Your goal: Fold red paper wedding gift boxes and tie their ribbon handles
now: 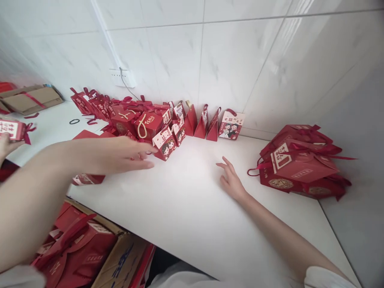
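My left hand [120, 155] is stretched out over the table, palm down, with its fingers extended to the right and nothing visible in them. Just past its fingertips sits a small red and white gift box [165, 144] with cartoon figures; whether they touch, I cannot tell. A larger red box [90, 135] is partly hidden beneath that hand and wrist. My right hand [231, 181] hovers low over the white tabletop, fingers apart and empty. To its right are stacked red gift boxes [300, 164] with ribbons.
Several red gift boxes [123, 118] crowd the wall side, beside a row of triangular ones [207, 124]. A carton [120, 256] of red boxes stands below the table edge. At far left, another person's hand [6, 147] holds a small box [12, 130]. A black ring [75, 121] lies nearby.
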`<state>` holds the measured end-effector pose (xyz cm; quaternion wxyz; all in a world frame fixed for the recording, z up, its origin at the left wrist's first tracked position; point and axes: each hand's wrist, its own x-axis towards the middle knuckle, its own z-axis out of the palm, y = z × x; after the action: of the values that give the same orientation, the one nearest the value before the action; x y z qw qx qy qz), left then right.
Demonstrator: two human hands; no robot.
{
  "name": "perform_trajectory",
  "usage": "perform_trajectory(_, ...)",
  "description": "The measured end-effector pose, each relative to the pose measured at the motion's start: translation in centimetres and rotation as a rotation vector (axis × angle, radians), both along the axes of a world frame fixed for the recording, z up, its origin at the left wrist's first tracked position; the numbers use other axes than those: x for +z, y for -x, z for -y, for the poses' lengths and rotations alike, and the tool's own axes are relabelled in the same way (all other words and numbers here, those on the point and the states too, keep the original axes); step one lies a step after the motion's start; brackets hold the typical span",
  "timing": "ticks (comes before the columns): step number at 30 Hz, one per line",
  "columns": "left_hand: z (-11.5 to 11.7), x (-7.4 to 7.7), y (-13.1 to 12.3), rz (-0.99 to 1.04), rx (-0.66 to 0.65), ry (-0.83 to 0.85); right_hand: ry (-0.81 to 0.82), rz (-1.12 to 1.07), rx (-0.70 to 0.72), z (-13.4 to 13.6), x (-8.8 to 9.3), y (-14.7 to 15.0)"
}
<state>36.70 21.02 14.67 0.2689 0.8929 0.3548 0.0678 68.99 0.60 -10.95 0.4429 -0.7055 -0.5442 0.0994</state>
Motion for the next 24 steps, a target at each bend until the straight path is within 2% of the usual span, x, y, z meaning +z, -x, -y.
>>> perform_trajectory(3,2.4,1.6,-5.8,-0.021,-0.021,-0.014,0.013,0.071,-0.002,-4.0,2.6,-1.6)
perform_trajectory(5,4.0,2.8,-9.0,-0.022,-0.049,-0.030,-0.004,0.075,-0.082,-7.5,5.1,-3.1)
perform_trajectory(7,5.6,3.4,-11.3,-0.040,-0.130,-0.033,-0.045,0.028,-0.169,-11.1,7.5,-4.5)
perform_trajectory(9,7.0,2.8,-12.8,-0.081,-0.273,0.004,-0.070,-0.060,-0.239,-14.3,9.5,-5.6)
perform_trajectory(11,7.9,1.0,-13.8,-0.113,-0.388,0.069,-0.041,-0.142,-0.274,-16.6,10.8,-6.6)
perform_trajectory(13,8.3,-1.2,-14.4,-0.139,-0.420,0.122,0.019,-0.178,-0.292,-18.0,11.5,-7.5)
perform_trajectory(15,8.3,-3.0,-14.8,-0.171,-0.452,0.161,0.054,-0.184,-0.302,-18.3,11.8,-8.3)
perform_trajectory(17,7.8,-4.0,-15.0,-0.193,-0.474,0.175,0.051,-0.182,-0.320,-17.7,11.9,-8.9)
perform_trajectory(20,6.6,-4.4,-15.1,-0.200,-0.442,0.154,0.032,-0.184,-0.386,-15.5,11.9,-9.1)
perform_trajectory(24,4.8,-4.8,-15.2,-0.230,-0.300,0.092,-0.003,-0.192,-0.433,-10.7,12.9,-8.5)
